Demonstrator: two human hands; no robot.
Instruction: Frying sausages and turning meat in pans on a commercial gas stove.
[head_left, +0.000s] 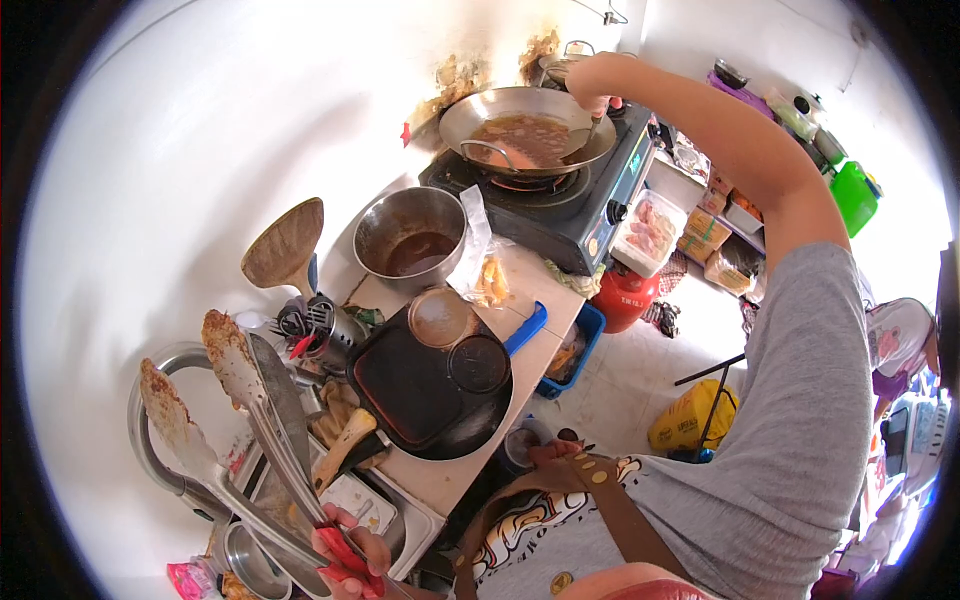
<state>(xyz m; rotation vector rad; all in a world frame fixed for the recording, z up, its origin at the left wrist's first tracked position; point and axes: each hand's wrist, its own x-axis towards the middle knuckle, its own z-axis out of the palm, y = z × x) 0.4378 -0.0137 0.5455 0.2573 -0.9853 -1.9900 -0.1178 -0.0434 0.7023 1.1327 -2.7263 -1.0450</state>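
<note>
My right hand (596, 81) reaches over a two-handled metal wok (480, 112) and grips the handle of a metal ladle or turner (576, 142). The utensil's head dips into brown bubbling oil or liquid (529, 135) in the wok. A pale piece (499, 155) shows near the wok's near loop handle. Low in the view, my left hand (356, 555) holds metal tongs (259, 442) by their red grips. The tongs' jaws are spread, with brown crumbs stuck on the tips and nothing between them.
The wok sits on a black gas stove (551, 221) with a lit burner. Nearby are a steel pot (409, 196), a black divided pan (420, 375) with a blue handle, and a utensil holder (341, 341). A tub of raw meat (649, 229) stands beyond, above a red gas cylinder (626, 300).
</note>
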